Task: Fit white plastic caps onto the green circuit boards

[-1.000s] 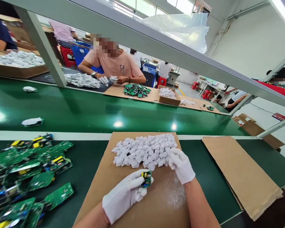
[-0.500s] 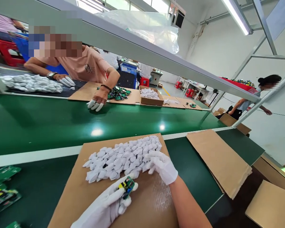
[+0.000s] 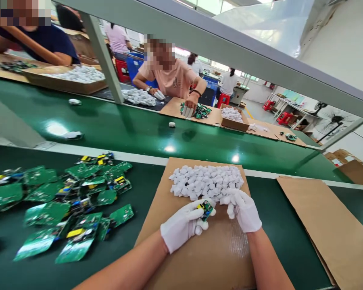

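Note:
My left hand (image 3: 184, 223), in a white glove, grips a small green circuit board (image 3: 206, 209) with yellow and blue parts, between thumb and fingers. My right hand (image 3: 243, 210), gloved too, is at the lower right edge of a heap of small white pieces (image 3: 205, 181). Its fingers are bent together; the white glove blends with the pieces, so whatever is pinched there cannot be made out. The heap lies on a brown cardboard sheet (image 3: 196, 262), beneath both hands.
Many green circuit boards (image 3: 45, 213) lie loose to the left. Beyond runs a green conveyor belt (image 3: 133, 129) carrying a few white items (image 3: 172, 125). Across it a co-worker's gloved hand (image 3: 189, 108) is at another board pile. A grey beam (image 3: 199, 48) crosses overhead; cardboard (image 3: 323, 225) lies right.
The view has swung left, bringing the loose boards into sight. The co-worker's hand has drawn back from the belt to the far board pile. My left hand still holds its board.

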Motion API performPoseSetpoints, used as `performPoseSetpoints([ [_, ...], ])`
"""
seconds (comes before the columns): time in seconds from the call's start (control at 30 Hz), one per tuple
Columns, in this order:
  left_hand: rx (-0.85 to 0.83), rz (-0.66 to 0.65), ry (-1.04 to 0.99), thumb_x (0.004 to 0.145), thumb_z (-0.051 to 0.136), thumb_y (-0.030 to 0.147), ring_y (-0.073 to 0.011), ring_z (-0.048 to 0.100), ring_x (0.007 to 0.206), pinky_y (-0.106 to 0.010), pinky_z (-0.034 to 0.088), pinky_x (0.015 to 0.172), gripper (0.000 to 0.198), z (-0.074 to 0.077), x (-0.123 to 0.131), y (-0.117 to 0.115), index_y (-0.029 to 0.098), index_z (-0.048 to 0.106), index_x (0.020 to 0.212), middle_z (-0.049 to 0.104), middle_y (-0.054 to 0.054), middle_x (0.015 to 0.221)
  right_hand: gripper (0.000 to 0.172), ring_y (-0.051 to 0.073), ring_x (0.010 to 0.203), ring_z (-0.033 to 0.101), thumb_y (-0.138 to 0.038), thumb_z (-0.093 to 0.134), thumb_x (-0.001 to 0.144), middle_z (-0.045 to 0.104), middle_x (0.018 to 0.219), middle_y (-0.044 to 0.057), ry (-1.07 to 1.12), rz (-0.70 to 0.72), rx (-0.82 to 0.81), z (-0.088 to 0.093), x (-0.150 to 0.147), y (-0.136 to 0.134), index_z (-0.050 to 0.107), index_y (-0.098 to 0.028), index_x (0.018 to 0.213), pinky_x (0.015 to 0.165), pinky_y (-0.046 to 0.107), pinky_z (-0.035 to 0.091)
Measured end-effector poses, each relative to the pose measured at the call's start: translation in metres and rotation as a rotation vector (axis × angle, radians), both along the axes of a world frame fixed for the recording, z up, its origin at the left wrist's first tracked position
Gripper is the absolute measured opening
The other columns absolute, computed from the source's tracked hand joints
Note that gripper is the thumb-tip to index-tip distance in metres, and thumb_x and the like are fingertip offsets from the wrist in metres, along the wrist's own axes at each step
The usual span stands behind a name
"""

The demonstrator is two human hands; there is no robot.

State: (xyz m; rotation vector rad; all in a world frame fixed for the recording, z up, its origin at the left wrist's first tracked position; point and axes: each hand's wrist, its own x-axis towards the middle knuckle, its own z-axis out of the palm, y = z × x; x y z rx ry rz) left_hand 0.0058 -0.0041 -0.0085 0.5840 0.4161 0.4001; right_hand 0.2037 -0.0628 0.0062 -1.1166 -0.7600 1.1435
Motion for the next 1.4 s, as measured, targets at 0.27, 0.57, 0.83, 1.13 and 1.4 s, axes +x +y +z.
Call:
performPoseSetpoints([
  [0.27,0.049,0.088,-0.046,0.072,0.065,0.024,-0.0060,0.057,0.058,-0.016,0.037,0.044,0.029,0.003,0.000,0.005,0.016,0.056,0.098,0.058,-0.010,0.107,0.035,0.007,0.032,0.049,-0.038,0.062,0.076,0.071,0.077,0.006,-0.288,0.023,-0.124,0.004,-0.015,-0.004,0.057,-0.016,0.102,0.035,0.022,0.039],
  [0.57,0.041,0.076,-0.051,0.073,0.064,0.023,-0.0055,0.058,0.058,-0.015,0.039,0.045,0.026,-0.001,0.002,0.006,0.015,0.055,0.096,0.058,-0.010,0.107,0.023,0.010,0.046,0.052,-0.037,0.061,0.074,0.063,0.065,0.002,-0.461,-0.015,-0.107,-0.002,-0.018,-0.005,0.061,-0.017,0.085,0.039,0.021,0.039],
  [0.83,0.071,0.088,-0.030,0.072,0.065,0.024,-0.0059,0.057,0.061,-0.014,0.038,0.045,0.026,0.002,0.002,0.006,0.015,0.057,0.095,0.058,-0.010,0.107,0.034,0.010,0.043,0.052,-0.036,0.061,0.076,0.067,0.071,0.003,-0.386,-0.081,-0.126,0.001,-0.018,-0.003,0.059,-0.016,0.103,0.045,0.026,0.043],
  [1.13,-0.055,0.069,-0.043,0.075,0.064,0.026,-0.0149,0.064,0.076,-0.023,0.048,0.062,0.029,-0.001,0.004,0.004,0.014,0.058,0.100,0.061,-0.012,0.102,0.034,0.009,0.037,0.050,-0.045,0.059,0.075,0.066,0.063,0.004,-0.444,0.025,-0.234,0.005,-0.020,-0.003,0.063,-0.014,0.088,0.035,0.021,0.037],
  [1.4,-0.052,0.103,-0.017,0.073,0.065,0.024,-0.0176,0.064,0.082,-0.024,0.048,0.066,0.031,-0.002,0.005,0.003,0.014,0.058,0.101,0.058,-0.013,0.114,0.019,0.014,0.059,0.057,-0.033,0.065,0.071,0.065,0.077,0.004,-0.596,-0.088,0.017,-0.007,-0.018,-0.003,0.066,-0.020,0.085,0.052,0.027,0.047],
])
